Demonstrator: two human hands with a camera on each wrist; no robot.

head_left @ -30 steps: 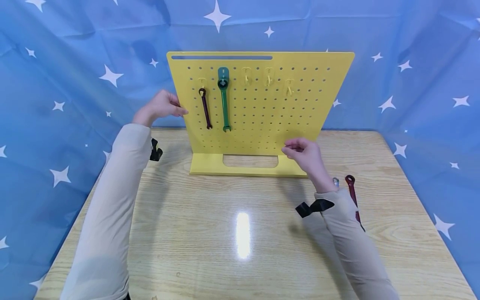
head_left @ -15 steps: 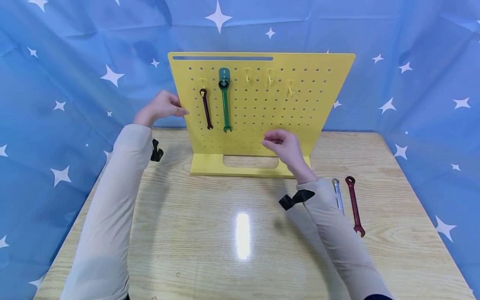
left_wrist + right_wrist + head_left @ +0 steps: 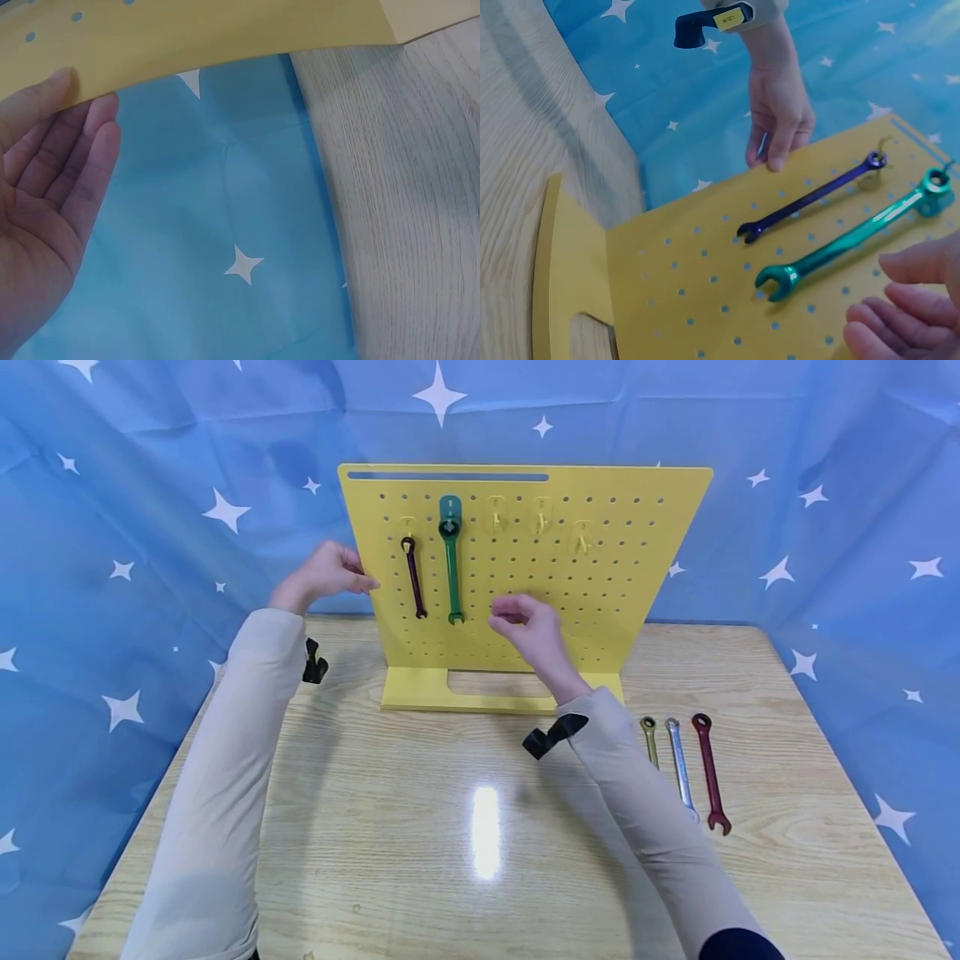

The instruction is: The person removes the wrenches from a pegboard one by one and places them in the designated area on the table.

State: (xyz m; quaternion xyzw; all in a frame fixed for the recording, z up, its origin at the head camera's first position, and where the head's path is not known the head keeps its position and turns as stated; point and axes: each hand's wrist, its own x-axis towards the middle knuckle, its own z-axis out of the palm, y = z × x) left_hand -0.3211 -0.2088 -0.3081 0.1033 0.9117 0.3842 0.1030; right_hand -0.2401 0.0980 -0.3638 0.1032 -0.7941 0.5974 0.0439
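My left hand (image 3: pixel 324 573) pinches the left edge of a yellow pegboard (image 3: pixel 600 485), thumb in front and fingers behind. Two combination wrenches hang from the board's hooks: a dark purple wrench (image 3: pixel 415 581) and, to its right, a larger green wrench (image 3: pixel 453 572). Holding nothing, my right hand (image 3: pixel 534 628) hovers before the board, right of the green wrench's lower part, its fingers loosely bent. In the right wrist view, that hand's fingers (image 3: pixel 907 307) appear close beside the green wrench (image 3: pixel 847 244), with a gap between them.
Three yellow hooks (image 3: pixel 495 516) on the board hold nothing. On the wooden table (image 3: pixel 375 827), right of my right forearm, lie a gold wrench (image 3: pixel 651 742), a silver wrench (image 3: pixel 680 768) and a red wrench (image 3: pixel 710 772). A blue star-printed curtain (image 3: pixel 825 552) surrounds the table.
My right hand has moved left and upward across the board toward the green wrench, uncovering the silver and gold wrenches on the table. My left hand stays at the board's edge.
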